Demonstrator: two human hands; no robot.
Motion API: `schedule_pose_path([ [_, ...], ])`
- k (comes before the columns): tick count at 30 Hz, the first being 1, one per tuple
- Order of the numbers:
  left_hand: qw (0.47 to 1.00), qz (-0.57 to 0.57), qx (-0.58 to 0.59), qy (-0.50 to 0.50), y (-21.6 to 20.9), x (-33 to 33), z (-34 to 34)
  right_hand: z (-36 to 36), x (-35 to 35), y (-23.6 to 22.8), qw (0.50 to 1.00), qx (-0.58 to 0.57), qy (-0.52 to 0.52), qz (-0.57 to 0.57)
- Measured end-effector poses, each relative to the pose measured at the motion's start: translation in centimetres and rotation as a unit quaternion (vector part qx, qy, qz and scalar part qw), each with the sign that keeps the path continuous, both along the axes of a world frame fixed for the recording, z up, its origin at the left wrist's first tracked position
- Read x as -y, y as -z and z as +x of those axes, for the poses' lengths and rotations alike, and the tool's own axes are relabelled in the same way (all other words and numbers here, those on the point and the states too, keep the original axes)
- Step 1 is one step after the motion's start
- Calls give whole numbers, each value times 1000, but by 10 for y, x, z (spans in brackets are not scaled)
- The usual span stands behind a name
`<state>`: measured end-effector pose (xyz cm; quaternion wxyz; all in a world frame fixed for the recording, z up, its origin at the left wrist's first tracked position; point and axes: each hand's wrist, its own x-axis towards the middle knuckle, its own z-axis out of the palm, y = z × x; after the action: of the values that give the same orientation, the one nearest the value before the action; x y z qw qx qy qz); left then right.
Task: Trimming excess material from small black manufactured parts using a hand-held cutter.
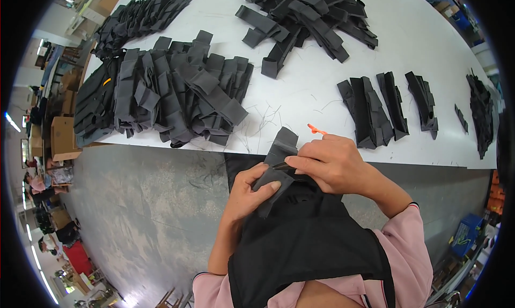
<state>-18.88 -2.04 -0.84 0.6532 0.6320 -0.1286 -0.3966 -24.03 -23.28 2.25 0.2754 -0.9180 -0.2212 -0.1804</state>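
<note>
Both hands closed on one dark grey fabric piece point(279, 158) just above the lap: left hand point(251, 193) pinches its lower end, right hand point(332, 163) clamps the middle w/ an orange tool point(315, 129). White table point(300, 93) ahead holds fabric stacks point(166, 93); grey floor point(145, 211) at left, workshop w/ cardboard boxes point(61, 136) beyond.

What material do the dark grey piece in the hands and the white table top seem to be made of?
The dark grey piece, held by the left hand and right hand, looks like soft matte fabric or felt-like textile: it folds and shows no shine. The table top looks like a smooth, hard white laminate or painted board, slightly glossy, with loose threads lying on it. Neither is certain from sight alone.
</note>
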Motion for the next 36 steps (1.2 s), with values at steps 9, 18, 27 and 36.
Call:
schedule_pose_path([
  [9, 1000, 1, 11, 11, 1, 1, 1, -1, 1, 4, 1000, 16, 6, 24],
  [18, 1000, 6, 16, 18, -1, 3, 0, -3, 3, -1, 1000, -17, -11, -16],
  [27, 1000, -20, 12, 5, -4, 0, 2, -9, -16, 34, 661, -457, -1, 595],
  [36, 1000, -21, -10, 8, 2, 5, -2, -27, -22, 39, 571, -479, 65, 664],
])
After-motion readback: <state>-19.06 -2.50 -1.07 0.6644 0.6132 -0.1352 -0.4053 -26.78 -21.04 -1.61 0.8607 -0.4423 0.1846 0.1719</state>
